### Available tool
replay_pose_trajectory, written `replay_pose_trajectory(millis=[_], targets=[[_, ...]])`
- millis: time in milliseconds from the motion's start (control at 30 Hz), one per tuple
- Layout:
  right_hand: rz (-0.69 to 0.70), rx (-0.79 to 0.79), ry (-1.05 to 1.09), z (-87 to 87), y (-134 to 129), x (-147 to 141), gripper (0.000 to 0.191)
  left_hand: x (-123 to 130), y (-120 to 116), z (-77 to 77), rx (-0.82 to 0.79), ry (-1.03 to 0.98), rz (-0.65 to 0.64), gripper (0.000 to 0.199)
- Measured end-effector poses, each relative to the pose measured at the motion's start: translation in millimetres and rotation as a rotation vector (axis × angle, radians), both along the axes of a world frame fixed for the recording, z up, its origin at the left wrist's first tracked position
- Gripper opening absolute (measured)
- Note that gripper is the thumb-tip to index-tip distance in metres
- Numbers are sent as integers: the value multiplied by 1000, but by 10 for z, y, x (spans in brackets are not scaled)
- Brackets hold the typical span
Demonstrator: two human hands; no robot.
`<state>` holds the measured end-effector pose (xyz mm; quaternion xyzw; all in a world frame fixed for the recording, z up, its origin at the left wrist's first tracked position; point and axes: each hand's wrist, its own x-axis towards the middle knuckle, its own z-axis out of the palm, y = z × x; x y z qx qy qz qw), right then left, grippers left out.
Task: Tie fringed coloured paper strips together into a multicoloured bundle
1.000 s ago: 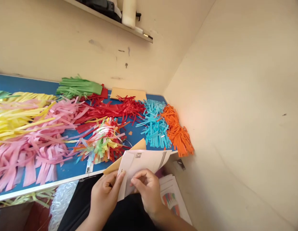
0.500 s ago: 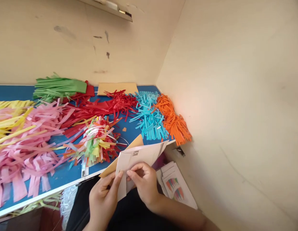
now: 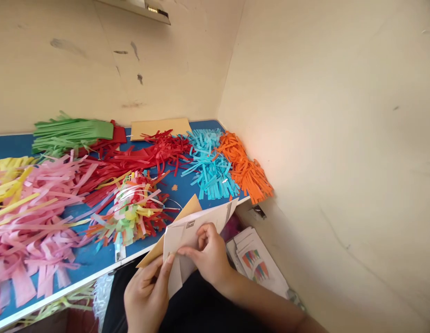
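Observation:
A folded white printed paper [image 3: 218, 215] and a tan piece of paper or envelope [image 3: 187, 210] behind it are held above my lap, by the table's front edge. My left hand [image 3: 147, 286] grips both at their lower left, thumb on the white side. My right hand [image 3: 209, 256] is over the white paper, its thumb touching near the fold and its index finger curled apart from the thumb. Just beyond lies a multicoloured paper-fringe bundle [image 3: 131, 208] with white string. The papers' lower part is partly hidden by my fingers.
On the blue table [image 3: 83, 259] lie pink fringe [image 3: 51, 185], green fringe [image 3: 72, 131], red fringe [image 3: 138, 157], light blue fringe [image 3: 213, 171] and orange fringe [image 3: 246, 169]. A tan packet [image 3: 162, 127] leans by the wall. Printed sheets [image 3: 252, 259] sit low at right.
My right thumb and index finger have come apart from a pinch at the paper's fold, and the index finger is raised. The view has shifted slightly; the left hand keeps its hold.

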<state>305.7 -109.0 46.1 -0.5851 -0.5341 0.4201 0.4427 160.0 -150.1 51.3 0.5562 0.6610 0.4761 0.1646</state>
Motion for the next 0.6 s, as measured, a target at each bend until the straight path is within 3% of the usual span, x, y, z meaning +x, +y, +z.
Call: replay_pose_trajectory(millis=[133,267,367,500,600], targets=[[24,-36,-111,18,30,119,41,21,-5,29,-28,-42,-14,43],[24,98,-298,122,67,187,46,47,-1,84,-81,-95,-96,44],[-22,133,-350,126,224,445,46,-11,-19,87,-168,-166,-85,44],[-326,248,-251,36,428,1013,50,-204,-89,68,-309,-401,-18,46],[-325,153,-22,-1,468,1254,46,-328,-141,107,-349,-640,78,47]])
